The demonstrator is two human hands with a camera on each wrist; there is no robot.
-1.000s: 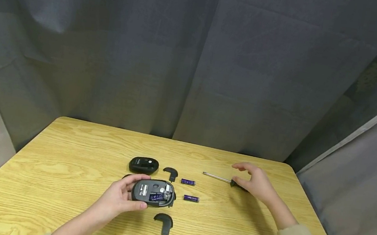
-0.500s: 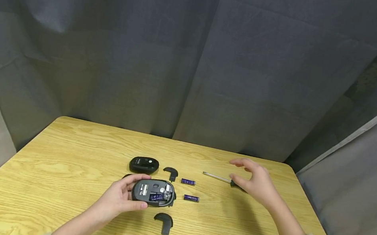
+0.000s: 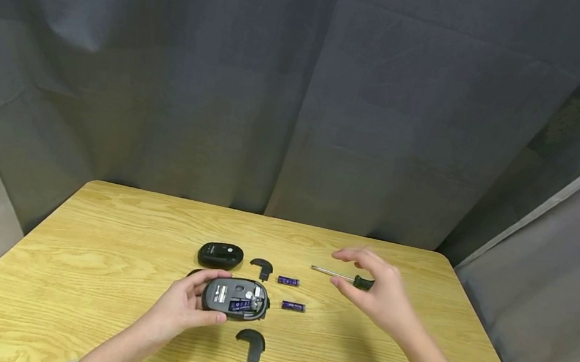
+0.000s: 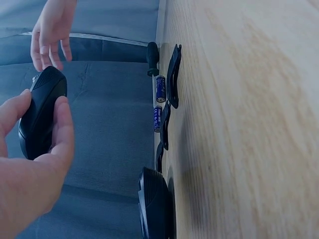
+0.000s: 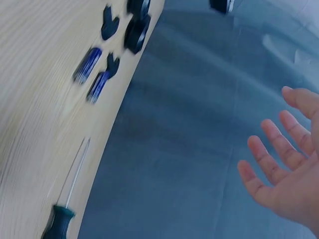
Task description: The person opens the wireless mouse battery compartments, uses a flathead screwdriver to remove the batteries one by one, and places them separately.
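Note:
My left hand (image 3: pixel 174 307) grips a black computer mouse (image 3: pixel 220 296) between thumb and fingers, its underside facing up. The battery bay is uncovered, and a purple battery (image 3: pixel 240 305) lies in it. In the left wrist view that mouse (image 4: pixel 42 117) is held well off the table. My right hand (image 3: pixel 385 293) is raised with spread, slightly bent fingers and holds nothing; in the right wrist view its palm (image 5: pixel 294 194) is bare. Near it a screwdriver (image 3: pixel 363 283) with a dark green handle lies on the table, overlapped by the thumb in the head view.
Two purple batteries (image 3: pixel 289 281) lie mid-table. Black battery covers (image 3: pixel 258 343) rest around them, one partly hidden behind the held mouse. A second mouse (image 3: pixel 221 255) lies upside down at the back; another is mostly hidden. Grey curtains (image 3: pixel 216 72) hang behind the wooden table (image 3: pixel 91 252).
My right hand has moved left from over the screwdriver's handle toward the held mouse, leaving more of the handle visible. My left hand and its mouse stay in place.

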